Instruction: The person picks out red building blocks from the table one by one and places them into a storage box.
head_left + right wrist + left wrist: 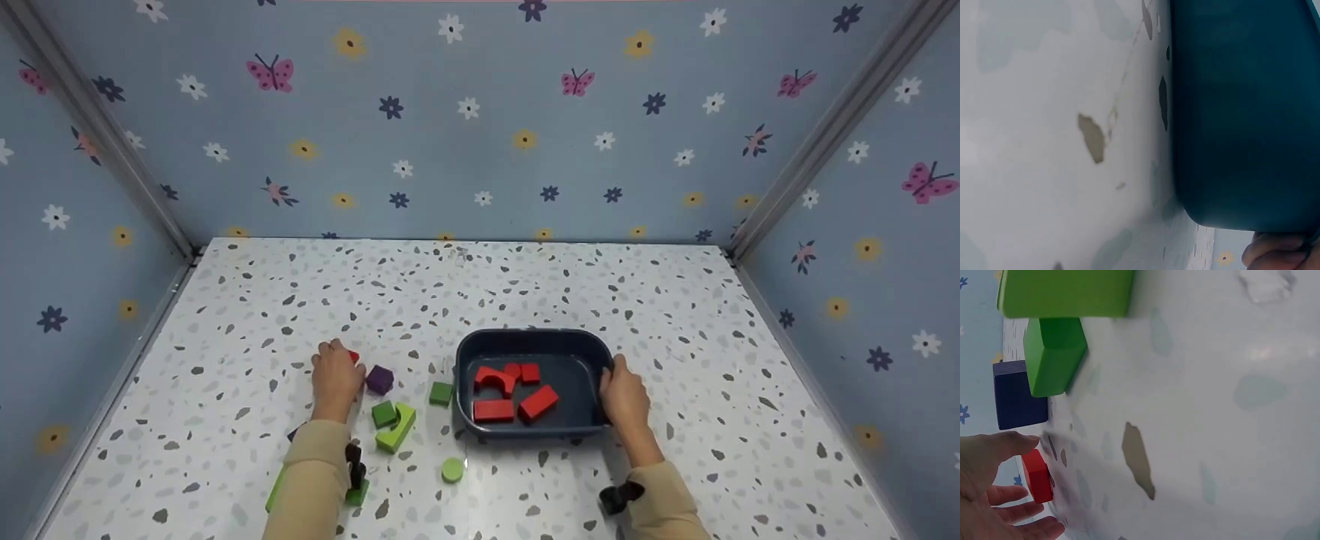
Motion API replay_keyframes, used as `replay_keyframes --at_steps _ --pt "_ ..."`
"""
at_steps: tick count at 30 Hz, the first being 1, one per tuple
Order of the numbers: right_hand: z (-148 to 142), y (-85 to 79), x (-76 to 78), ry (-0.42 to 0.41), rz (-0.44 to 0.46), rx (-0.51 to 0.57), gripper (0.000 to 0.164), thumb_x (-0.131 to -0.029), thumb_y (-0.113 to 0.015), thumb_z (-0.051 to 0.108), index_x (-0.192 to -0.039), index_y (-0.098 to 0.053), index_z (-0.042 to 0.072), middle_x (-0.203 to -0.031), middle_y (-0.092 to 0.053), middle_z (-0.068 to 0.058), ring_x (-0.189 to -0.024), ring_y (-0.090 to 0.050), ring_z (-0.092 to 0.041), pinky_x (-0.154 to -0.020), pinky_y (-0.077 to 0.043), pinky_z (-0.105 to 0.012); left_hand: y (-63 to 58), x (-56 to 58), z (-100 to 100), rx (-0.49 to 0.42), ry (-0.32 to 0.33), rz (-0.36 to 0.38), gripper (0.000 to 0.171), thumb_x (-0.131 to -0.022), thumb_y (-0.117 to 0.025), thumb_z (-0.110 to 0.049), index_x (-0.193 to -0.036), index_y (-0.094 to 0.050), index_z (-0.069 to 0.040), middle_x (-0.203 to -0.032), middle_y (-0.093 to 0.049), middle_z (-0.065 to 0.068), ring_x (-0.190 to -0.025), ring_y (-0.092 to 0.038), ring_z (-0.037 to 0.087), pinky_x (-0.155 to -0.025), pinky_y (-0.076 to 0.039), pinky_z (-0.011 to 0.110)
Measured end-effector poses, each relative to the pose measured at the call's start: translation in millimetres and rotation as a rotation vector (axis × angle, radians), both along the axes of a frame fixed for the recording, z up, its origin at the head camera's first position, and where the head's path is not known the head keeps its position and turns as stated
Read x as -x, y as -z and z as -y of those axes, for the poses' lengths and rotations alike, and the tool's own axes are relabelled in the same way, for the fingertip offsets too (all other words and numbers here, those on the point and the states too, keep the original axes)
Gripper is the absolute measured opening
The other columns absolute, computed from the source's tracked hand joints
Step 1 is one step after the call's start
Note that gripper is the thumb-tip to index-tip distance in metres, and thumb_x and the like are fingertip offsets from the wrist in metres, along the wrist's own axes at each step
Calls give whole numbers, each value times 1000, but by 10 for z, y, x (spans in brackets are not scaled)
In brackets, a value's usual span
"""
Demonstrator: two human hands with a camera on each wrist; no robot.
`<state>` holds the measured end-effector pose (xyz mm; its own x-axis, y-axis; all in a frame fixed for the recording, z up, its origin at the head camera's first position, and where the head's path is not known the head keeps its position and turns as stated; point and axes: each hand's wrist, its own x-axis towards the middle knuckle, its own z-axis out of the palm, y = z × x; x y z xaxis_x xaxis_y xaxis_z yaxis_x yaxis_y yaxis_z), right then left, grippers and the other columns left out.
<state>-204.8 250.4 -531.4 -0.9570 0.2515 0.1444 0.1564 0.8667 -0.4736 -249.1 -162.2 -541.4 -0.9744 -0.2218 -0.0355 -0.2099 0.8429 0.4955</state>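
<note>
My left hand (336,379) reaches round a red block (353,357) on the tabletop. In the left wrist view, the thumb and spread fingers lie on either side of that red block (1037,476), not closed on it. A purple block (379,379) sits just right of this hand. With my right hand (625,394) I grip the right wall of a dark blue rectangular tub (534,433); the curled fingers (1275,250) show by its corner in the right wrist view. Several red blocks (493,411), including an arched one (495,380), lie inside the tub.
Between the left arm and the tub lie green blocks (441,394), a light green arch block (396,429) and a round light green block (452,470). More green pieces (357,493) are partly hidden by the left sleeve. Patterned blue walls (480,120) enclose the speckled table (375,300).
</note>
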Motion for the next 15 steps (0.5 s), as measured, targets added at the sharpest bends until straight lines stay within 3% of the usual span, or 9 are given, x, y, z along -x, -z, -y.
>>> replay_keyframes --at_steps 15 --pt "-5 -3 5 7 32 7 14 -90 -47 14 -96 -46 1 -77 -58 -25 -65 -58 -39 -48 -41 -48 48 11 -22 -12 -33 -92 27 -81 -50 3 -102 -48 20 -100 -46 34 -95 -46 46 -79 -41 51"
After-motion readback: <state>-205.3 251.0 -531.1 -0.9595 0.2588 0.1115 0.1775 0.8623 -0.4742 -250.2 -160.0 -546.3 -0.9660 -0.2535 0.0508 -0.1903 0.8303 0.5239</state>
